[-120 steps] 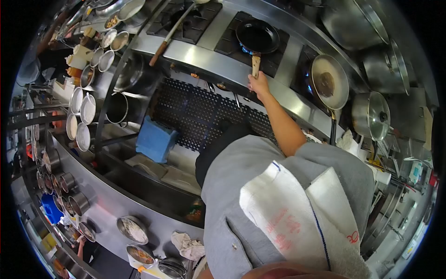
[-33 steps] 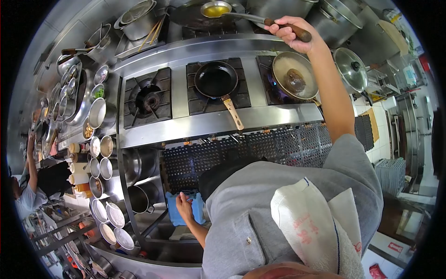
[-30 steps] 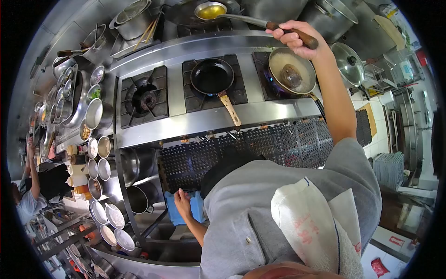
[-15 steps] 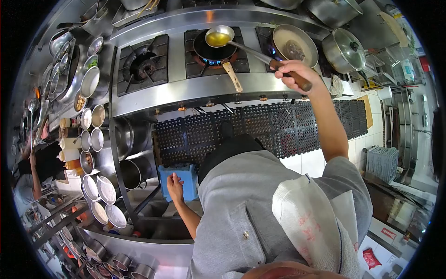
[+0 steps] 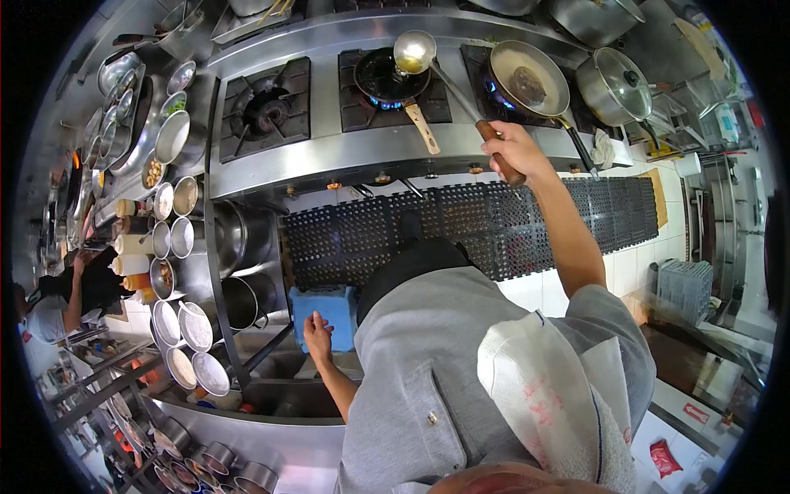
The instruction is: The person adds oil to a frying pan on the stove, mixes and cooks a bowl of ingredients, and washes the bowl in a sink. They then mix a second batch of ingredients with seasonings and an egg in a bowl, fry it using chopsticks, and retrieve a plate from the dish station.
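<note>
My right hand [image 5: 516, 150] is closed around the brown wooden grip of a long-handled ladle [image 5: 457, 92]. The ladle's metal bowl is tipped over a small black frying pan [image 5: 370, 81], with a little yellow liquid left in it. The pan sits on a lit burner, blue flame beneath, and its light-coloured handle [image 5: 421, 128] points toward me. The liquid inside the pan looks dark and shiny. Low at my side, my left hand [image 5: 318, 333] holds nothing, its fingers loosely bent and apart, near a blue plastic container [image 5: 337, 305].
Right of the black pan, a larger pan [image 5: 553, 62] with pale liquid and a dark lump stands over flames. Beside it is a lidded pot [image 5: 615, 86]. At left are an unlit burner [image 5: 265, 111], metal bowls [image 5: 173, 136] and sauce bottles [image 5: 132, 244]. Another person [image 5: 49, 317] is at far left.
The ladle's bowl has tilted and most of its yellow liquid has gone into the black pan. My right hand has lowered slightly; the view has shifted a little.
</note>
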The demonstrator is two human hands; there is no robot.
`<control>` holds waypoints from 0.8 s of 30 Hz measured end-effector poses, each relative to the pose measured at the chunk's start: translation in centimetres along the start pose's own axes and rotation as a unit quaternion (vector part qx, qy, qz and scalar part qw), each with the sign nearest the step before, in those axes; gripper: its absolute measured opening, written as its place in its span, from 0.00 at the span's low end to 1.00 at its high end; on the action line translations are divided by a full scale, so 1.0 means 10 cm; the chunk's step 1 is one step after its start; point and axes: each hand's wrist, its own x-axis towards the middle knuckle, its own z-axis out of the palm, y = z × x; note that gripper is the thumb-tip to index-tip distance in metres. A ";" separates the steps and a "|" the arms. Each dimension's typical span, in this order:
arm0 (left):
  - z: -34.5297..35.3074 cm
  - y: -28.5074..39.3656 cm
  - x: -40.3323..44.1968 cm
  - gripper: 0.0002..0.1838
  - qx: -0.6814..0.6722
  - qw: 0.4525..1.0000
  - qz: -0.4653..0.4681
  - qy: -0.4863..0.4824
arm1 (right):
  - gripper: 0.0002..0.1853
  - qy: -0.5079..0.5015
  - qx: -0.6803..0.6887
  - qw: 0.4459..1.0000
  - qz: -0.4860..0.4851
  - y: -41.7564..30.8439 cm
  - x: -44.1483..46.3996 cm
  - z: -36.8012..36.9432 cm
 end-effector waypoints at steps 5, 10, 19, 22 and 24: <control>0.01 0.08 0.10 0.25 0.003 1.000 -0.003 -0.001 | 0.11 -0.125 0.293 0.947 0.032 -0.25 0.05 -0.37; 0.06 0.09 0.28 0.25 0.011 1.000 -0.008 -0.021 | 0.15 -0.209 0.354 0.911 0.034 -0.73 0.10 -0.57; 0.33 -0.04 0.29 0.25 -0.039 0.999 -0.032 -0.007 | 0.08 -0.239 0.221 0.942 -0.086 -1.78 1.12 -0.56; 0.35 -0.22 0.23 0.27 -0.057 0.997 -0.042 0.004 | 0.03 -0.079 0.079 0.989 -0.093 -1.99 1.50 -0.23; 0.35 -0.29 0.13 0.27 -0.065 0.996 -0.061 0.016 | 0.05 -0.008 -0.062 0.991 -0.116 -1.99 1.85 -0.05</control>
